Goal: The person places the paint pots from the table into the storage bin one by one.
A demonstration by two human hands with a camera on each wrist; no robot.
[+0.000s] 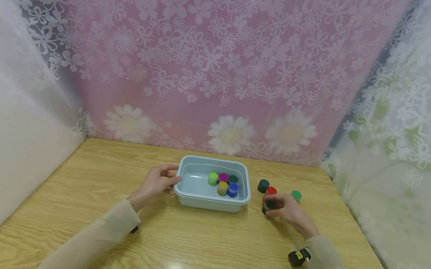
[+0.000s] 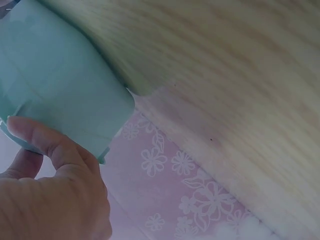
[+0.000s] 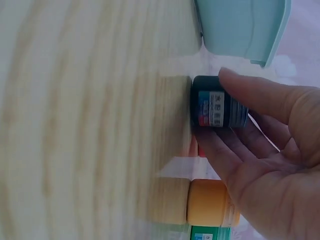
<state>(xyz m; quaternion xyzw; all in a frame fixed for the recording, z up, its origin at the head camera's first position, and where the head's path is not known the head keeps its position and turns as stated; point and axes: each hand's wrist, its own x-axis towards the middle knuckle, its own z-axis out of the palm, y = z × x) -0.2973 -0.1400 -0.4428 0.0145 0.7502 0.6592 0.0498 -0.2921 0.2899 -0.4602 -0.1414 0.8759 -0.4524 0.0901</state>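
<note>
Right grip pinches dark jar, axis about upright, just right of tub (left grip pinching tub's left side)

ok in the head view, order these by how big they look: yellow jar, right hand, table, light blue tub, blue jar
1. table
2. light blue tub
3. right hand
4. yellow jar and blue jar, unranked: they look about alike
</note>
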